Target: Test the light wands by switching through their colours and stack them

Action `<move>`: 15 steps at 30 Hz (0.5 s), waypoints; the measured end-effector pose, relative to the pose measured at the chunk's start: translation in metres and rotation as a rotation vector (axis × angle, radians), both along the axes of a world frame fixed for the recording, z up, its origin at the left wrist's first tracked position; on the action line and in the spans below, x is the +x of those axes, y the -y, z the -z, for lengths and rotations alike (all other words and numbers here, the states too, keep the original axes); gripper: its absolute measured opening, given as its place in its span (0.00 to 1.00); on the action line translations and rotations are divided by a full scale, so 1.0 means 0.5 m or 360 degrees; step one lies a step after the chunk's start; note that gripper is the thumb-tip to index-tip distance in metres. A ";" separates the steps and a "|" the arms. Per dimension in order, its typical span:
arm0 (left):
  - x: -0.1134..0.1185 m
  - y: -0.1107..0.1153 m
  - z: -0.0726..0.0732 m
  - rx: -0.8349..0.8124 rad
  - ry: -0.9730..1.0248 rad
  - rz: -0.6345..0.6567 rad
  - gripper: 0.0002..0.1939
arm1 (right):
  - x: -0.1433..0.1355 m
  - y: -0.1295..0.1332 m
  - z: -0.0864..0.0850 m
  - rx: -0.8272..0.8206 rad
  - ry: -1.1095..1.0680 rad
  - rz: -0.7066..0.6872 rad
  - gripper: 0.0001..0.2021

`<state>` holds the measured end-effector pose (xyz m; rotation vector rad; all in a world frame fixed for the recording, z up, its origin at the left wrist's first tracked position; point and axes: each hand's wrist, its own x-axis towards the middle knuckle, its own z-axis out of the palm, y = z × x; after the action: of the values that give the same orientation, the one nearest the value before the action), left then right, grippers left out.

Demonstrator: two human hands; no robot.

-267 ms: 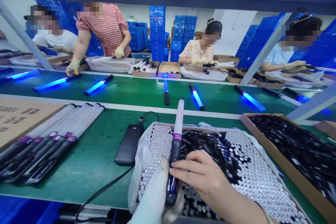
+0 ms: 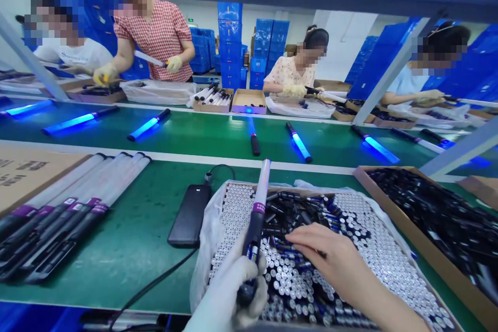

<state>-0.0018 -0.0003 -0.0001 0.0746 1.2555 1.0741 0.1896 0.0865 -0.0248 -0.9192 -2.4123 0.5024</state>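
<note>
My left hand (image 2: 243,280), in a white glove, is wrapped round the black handle of a light stick (image 2: 259,220). The stick points up and away, with a whitish tube and a purple band. Batteries show in the open slot of its handle. Bare, my right hand (image 2: 324,254) is over the box of batteries (image 2: 288,275), to the right of the stick. Its fingers are pressed together and bent down; a small dark bit shows under them, too hidden to name. Upright batteries fill much of the box, with loose black parts (image 2: 288,212) lying among them.
A black power bank (image 2: 189,216) with a cable lies left of the box. Several light sticks (image 2: 78,207) lie further left beside a carton (image 2: 31,176). A carton of black parts (image 2: 431,212) stands right. Lit sticks (image 2: 299,145) lie on the green belt (image 2: 210,135); co-workers (image 2: 159,36) work beyond.
My right hand has left the stick's handle and moved right, over the batteries. The stick has shifted slightly lower and left in my left hand. Across the belt, a co-worker has lifted a stick.
</note>
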 end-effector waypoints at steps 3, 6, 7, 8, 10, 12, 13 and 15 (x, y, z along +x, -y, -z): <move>-0.006 -0.006 0.008 0.0019 0.0053 0.0100 0.37 | -0.012 -0.018 0.024 -0.0187 0.0603 0.0092 0.10; -0.010 -0.012 0.025 0.0035 0.0091 0.0181 0.34 | -0.038 -0.033 0.037 -0.0172 0.0933 0.0094 0.08; -0.010 -0.014 0.032 0.0064 0.0066 0.0198 0.34 | -0.046 -0.037 0.039 -0.0169 0.0956 0.0082 0.07; -0.010 -0.016 0.041 0.0123 0.0032 0.0225 0.35 | -0.052 -0.039 0.039 -0.0173 0.0960 0.0067 0.07; -0.011 -0.019 0.059 0.0213 -0.0034 0.0277 0.35 | -0.060 -0.041 0.039 -0.0188 0.0984 0.0043 0.06; -0.012 -0.023 0.075 0.0271 -0.0022 0.0240 0.33 | -0.063 -0.039 0.040 -0.0206 0.1009 0.0048 0.05; -0.013 -0.025 0.081 0.0306 0.0001 0.0202 0.32 | -0.063 -0.037 0.041 -0.0217 0.1015 0.0055 0.05; -0.013 -0.031 0.087 0.0411 0.0087 0.0162 0.31 | -0.058 -0.031 0.046 -0.0233 0.1000 0.0071 0.06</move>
<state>-0.0086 0.0151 -0.0435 0.3006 1.0475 1.1374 0.1606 0.1021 -0.0476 -1.3519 -2.9256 0.4206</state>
